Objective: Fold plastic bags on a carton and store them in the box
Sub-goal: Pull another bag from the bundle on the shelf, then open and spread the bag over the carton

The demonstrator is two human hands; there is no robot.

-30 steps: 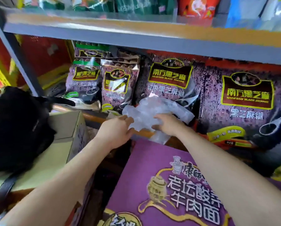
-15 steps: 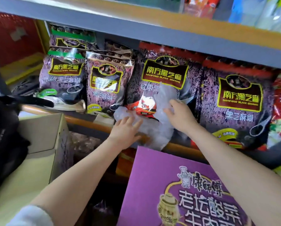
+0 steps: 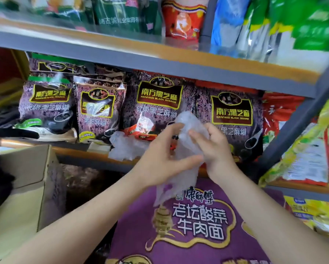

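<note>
Above the purple carton [image 3: 194, 225], both hands' fingers [image 3: 195, 134] apparently pinch a clear plastic bag [image 3: 186, 149].

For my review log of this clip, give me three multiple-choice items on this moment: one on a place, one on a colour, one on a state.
1. Where is the clear crumpled plastic bag that both hands hold?
A. Raised above the carton's far edge
B. Inside the brown box
C. On the top shelf

2. What colour is the flat printed noodle carton?
A. Green
B. Purple
C. White

3. What is the right hand doing?
A. Hanging idle
B. Pressing flat on the carton
C. Gripping the bag

Answers: 1 A, the bag hangs between the left hand and the right, in front of the shelf. 2 B, its printed face is purple. 3 C, its fingers curl round the plastic.
</note>
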